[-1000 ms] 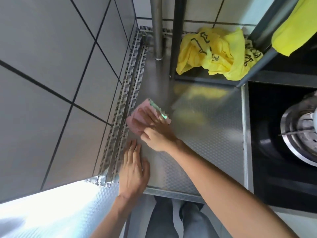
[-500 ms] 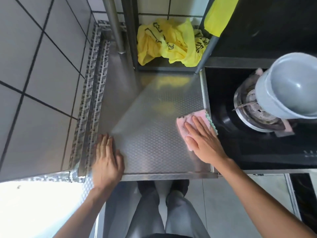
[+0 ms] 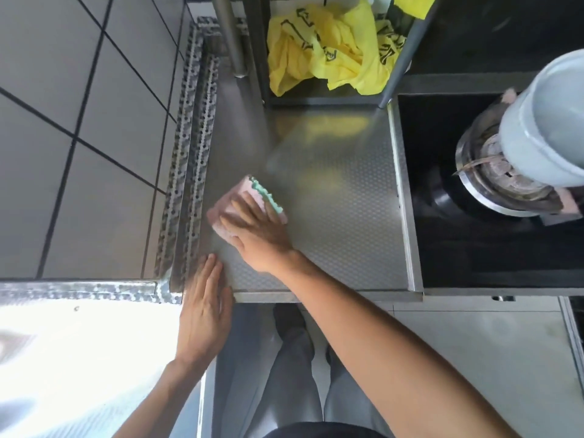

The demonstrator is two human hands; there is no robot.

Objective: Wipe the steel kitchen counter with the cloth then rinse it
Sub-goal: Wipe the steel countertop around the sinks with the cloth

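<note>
Closest in, the left hand (image 3: 205,306) lies flat on the front left corner of the steel bench (image 3: 341,197), fingers straight and together, holding nothing. A bit further back the right hand (image 3: 257,227) presses the pink cloth (image 3: 235,200) onto the bench's left side, fingers spread flat on top. Behind that, a crumpled yellow bag (image 3: 325,49) sits on a shelf; a grey pot (image 3: 546,118) is on the stove at right.

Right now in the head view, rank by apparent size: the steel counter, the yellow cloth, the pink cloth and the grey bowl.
1. counter
2. yellow cloth and grey bowl: look alike; the bowl is cut off by the frame edge and nearer the camera, so unranked
3. pink cloth, partly under the right hand
</note>
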